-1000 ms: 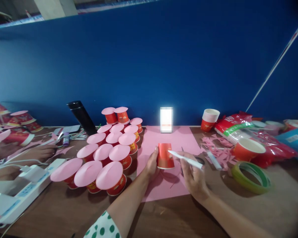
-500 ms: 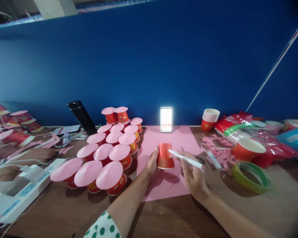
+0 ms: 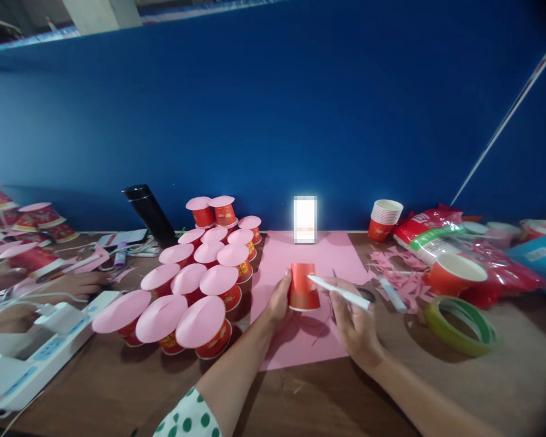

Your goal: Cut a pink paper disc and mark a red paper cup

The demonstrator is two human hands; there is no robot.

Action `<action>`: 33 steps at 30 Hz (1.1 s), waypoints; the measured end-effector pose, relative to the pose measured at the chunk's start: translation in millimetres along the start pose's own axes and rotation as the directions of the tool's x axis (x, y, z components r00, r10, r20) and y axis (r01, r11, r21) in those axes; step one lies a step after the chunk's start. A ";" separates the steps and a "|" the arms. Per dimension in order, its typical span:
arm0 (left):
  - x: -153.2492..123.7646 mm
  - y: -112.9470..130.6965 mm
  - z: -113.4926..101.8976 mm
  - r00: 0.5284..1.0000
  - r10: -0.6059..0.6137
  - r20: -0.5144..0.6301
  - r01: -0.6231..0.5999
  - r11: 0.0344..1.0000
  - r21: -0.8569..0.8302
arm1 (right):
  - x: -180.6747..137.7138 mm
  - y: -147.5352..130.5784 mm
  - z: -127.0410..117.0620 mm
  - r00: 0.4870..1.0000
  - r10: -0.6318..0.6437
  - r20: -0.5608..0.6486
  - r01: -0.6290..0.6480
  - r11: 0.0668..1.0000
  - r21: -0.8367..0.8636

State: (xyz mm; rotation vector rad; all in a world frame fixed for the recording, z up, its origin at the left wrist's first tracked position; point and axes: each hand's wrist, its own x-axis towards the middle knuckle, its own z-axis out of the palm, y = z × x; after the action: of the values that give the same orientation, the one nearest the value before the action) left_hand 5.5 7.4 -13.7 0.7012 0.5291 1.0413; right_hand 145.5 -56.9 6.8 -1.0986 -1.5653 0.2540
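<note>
An upside-down red paper cup (image 3: 303,286) stands on a pink paper sheet (image 3: 309,255) in the middle of the wooden table. My left hand (image 3: 278,301) is closed round the cup's left side and holds it down. My right hand (image 3: 352,315) grips a white pen (image 3: 341,292), whose tip touches the cup's right side near the rim. Just behind my right hand, scissors (image 3: 366,295) lie partly hidden on the sheet's edge.
Several inverted red cups with pink paper discs (image 3: 188,285) stand left of the sheet. A lit phone (image 3: 305,220) leans on the blue wall. Right: stacked cups (image 3: 384,220), an open cup (image 3: 455,274), pink scraps (image 3: 398,270), green tape roll (image 3: 461,325), plastic bags. Left: another person's hand (image 3: 73,282), a power strip (image 3: 40,343), a black flask (image 3: 150,213).
My hands, the cup and the pen have stayed put. The other person's hand at the left has shifted slightly among the cups and scraps.
</note>
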 end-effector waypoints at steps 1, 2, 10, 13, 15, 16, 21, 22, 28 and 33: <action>0.0 0.1 -0.1 1.000 0.000 0.000 0.000 1.000 0.000 | 0.0 -0.4 -0.3 1.000 0.004 0.002 -0.004 1.000 -0.006; -0.2 0.3 0.1 1.000 0.001 0.002 -0.001 1.000 0.001 | 0.0 -0.9 -0.5 1.000 0.006 0.002 -0.006 1.000 -0.012; -1.1 3.0 3.8 1.000 -0.010 0.001 0.010 1.000 0.001 | 0.7 -2.3 -0.4 1.000 0.002 -0.017 -0.002 1.000 -0.031; -0.6 1.9 3.2 1.000 -0.009 -0.002 0.009 1.000 -0.017 | 1.4 -3.9 -0.8 1.000 0.000 -0.021 -0.001 0.999 -0.041; -0.3 1.1 2.2 1.000 -0.002 0.007 0.002 1.000 -0.022 | 2.2 -5.4 -1.2 1.000 -0.003 -0.019 0.003 0.999 -0.042; -0.2 0.8 1.6 1.000 0.001 0.014 -0.001 1.000 -0.021 | 2.6 -6.0 -1.4 1.000 -0.009 -0.018 0.008 0.999 -0.039; 0.7 -0.8 -0.9 1.000 -0.005 0.003 0.005 1.000 -0.018 | 2.9 -4.6 -1.2 0.999 -0.030 -0.032 0.029 0.999 -0.031; 1.0 -1.1 -1.2 1.000 -0.008 -0.001 0.008 1.000 -0.018 | 2.6 -3.8 -1.0 0.999 -0.027 -0.033 0.026 0.999 -0.031; 2.7 -2.9 -2.7 1.000 -0.010 0.004 0.011 1.000 -0.027 | 1.6 -3.4 -0.7 0.999 -0.012 -0.029 0.011 0.999 -0.034; 2.0 -1.7 -2.0 1.000 -0.024 0.011 0.024 0.999 -0.036 | 2.8 -6.6 -1.2 1.000 -0.006 -0.026 0.005 0.999 -0.041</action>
State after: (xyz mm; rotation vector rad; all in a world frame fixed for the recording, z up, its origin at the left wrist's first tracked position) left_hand 6.0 9.2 -16.5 0.6670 0.5071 1.0220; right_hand 143.5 -58.9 13.6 -1.1246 -1.5562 0.2039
